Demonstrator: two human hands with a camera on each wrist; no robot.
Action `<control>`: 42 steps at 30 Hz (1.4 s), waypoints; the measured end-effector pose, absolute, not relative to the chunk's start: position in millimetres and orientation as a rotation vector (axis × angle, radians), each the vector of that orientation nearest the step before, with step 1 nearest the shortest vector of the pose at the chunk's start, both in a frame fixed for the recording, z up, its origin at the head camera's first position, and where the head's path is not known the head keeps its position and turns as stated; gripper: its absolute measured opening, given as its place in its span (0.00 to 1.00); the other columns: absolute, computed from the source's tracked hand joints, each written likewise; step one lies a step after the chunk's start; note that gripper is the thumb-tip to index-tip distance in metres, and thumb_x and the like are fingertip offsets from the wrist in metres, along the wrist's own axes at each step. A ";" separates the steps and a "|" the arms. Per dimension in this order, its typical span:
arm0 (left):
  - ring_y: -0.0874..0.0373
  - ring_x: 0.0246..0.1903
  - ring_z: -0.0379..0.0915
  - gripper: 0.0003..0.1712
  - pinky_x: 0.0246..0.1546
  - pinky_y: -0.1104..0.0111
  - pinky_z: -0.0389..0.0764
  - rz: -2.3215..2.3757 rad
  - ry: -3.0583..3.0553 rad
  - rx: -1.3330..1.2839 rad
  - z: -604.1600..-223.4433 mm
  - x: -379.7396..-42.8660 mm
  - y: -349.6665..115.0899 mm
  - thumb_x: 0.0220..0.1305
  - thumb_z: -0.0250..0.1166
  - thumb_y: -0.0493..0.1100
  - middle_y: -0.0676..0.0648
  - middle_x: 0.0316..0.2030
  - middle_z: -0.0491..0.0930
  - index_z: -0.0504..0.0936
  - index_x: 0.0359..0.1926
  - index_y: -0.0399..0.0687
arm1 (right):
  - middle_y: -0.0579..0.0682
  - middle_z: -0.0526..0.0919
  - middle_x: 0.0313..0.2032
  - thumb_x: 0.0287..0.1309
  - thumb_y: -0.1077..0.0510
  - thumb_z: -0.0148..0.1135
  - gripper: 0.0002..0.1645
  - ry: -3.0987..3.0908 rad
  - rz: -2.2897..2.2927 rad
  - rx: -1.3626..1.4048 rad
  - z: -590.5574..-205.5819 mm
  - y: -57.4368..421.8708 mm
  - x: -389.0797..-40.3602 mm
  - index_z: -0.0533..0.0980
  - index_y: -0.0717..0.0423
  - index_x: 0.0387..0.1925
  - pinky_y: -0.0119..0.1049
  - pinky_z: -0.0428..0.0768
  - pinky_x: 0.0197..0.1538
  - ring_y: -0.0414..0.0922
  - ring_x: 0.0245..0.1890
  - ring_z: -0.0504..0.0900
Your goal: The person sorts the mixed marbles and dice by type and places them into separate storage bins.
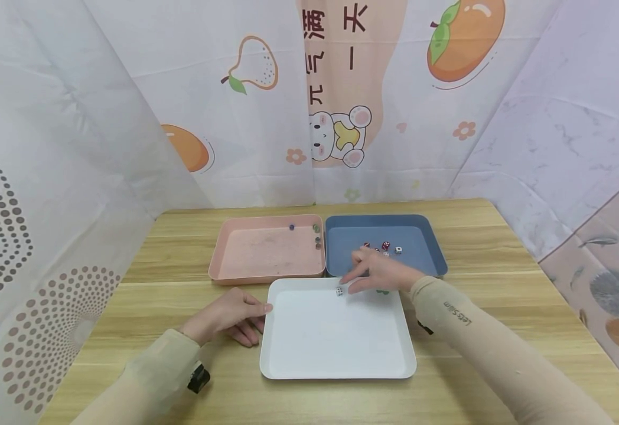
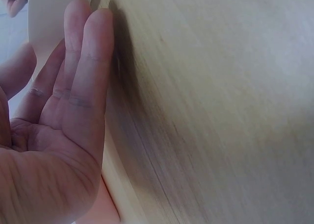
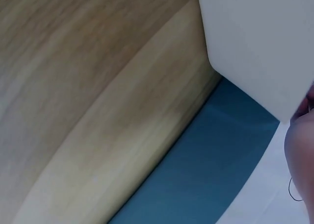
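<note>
A white tray (image 1: 336, 336) lies at the front of the wooden table. My left hand (image 1: 230, 316) grips its left rim, thumb over the edge and fingers along the outer wall; the left wrist view shows the fingers beside the tray wall (image 2: 46, 23). Over the tray's far edge reaches my right hand (image 1: 375, 271), thumb and forefinger spread apart. A white die (image 1: 339, 290) sits in the tray just by those fingertips, not visibly between them. Partly hidden below the right hand are green dice (image 1: 383, 291). The right wrist view catches only a bit of that hand (image 3: 301, 145).
Behind the white tray stand a pink tray (image 1: 251, 254) on the left, with a blue die (image 1: 292, 226) and several green dice (image 1: 316, 228), and a blue tray (image 1: 421, 254) on the right, with red dice (image 1: 386, 245) and white dice (image 1: 398, 250). Printed curtains surround the table.
</note>
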State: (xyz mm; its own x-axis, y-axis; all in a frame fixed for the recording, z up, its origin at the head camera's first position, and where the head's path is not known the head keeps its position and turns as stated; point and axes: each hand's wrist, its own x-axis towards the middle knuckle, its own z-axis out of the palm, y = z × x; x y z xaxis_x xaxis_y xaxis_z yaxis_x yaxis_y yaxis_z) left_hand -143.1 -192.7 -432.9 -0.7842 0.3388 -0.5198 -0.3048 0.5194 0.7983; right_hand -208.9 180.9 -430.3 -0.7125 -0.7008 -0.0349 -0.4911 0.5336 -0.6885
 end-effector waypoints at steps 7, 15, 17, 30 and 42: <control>0.53 0.23 0.86 0.24 0.29 0.57 0.89 1.295 2.107 0.022 -434.0 -142.9 -193.2 0.72 0.65 0.55 0.42 0.30 0.86 0.87 0.39 0.35 | 0.42 0.53 0.30 0.54 0.54 0.78 0.19 2.468 -0.951 -1.073 -434.5 175.8 -210.0 0.88 0.48 0.49 0.37 0.55 0.39 0.44 0.38 0.56; 0.53 0.23 0.86 0.24 0.29 0.57 0.89 1.297 2.103 0.023 -433.5 -142.8 -193.1 0.71 0.65 0.55 0.42 0.30 0.87 0.87 0.38 0.35 | 0.41 0.53 0.29 0.54 0.51 0.78 0.18 2.491 -0.906 -1.137 -442.5 174.2 -212.9 0.89 0.45 0.47 0.45 0.57 0.47 0.44 0.38 0.56; 0.54 0.23 0.85 0.25 0.29 0.57 0.89 1.296 2.102 0.025 -433.1 -142.8 -193.2 0.71 0.65 0.56 0.42 0.30 0.87 0.87 0.37 0.35 | 0.41 0.53 0.29 0.53 0.50 0.78 0.18 2.502 -0.875 -1.135 -444.0 173.2 -213.4 0.89 0.44 0.47 0.48 0.57 0.49 0.44 0.38 0.57; 0.54 0.23 0.85 0.25 0.29 0.58 0.89 1.295 2.103 0.031 -432.7 -143.0 -193.4 0.72 0.65 0.56 0.42 0.30 0.87 0.87 0.37 0.35 | 0.41 0.54 0.29 0.52 0.49 0.79 0.18 2.537 -0.805 -1.103 -443.7 167.9 -212.2 0.90 0.43 0.46 0.44 0.56 0.46 0.43 0.39 0.56; 0.53 0.23 0.85 0.25 0.29 0.57 0.89 1.292 2.105 0.031 -432.3 -143.2 -193.0 0.72 0.65 0.56 0.42 0.30 0.87 0.87 0.37 0.34 | 0.40 0.53 0.29 0.53 0.51 0.79 0.19 2.537 -0.794 -1.137 -445.7 170.1 -212.3 0.89 0.43 0.48 0.43 0.56 0.46 0.43 0.38 0.56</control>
State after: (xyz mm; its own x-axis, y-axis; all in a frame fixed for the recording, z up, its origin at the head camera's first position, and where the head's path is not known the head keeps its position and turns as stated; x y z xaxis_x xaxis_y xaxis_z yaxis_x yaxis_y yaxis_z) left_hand -143.2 -193.0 -432.3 -0.7825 0.3445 -0.5187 -0.3064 0.5123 0.8023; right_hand -212.3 170.1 -445.7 -0.6643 -0.7474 -0.0053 -0.6111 0.5472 -0.5719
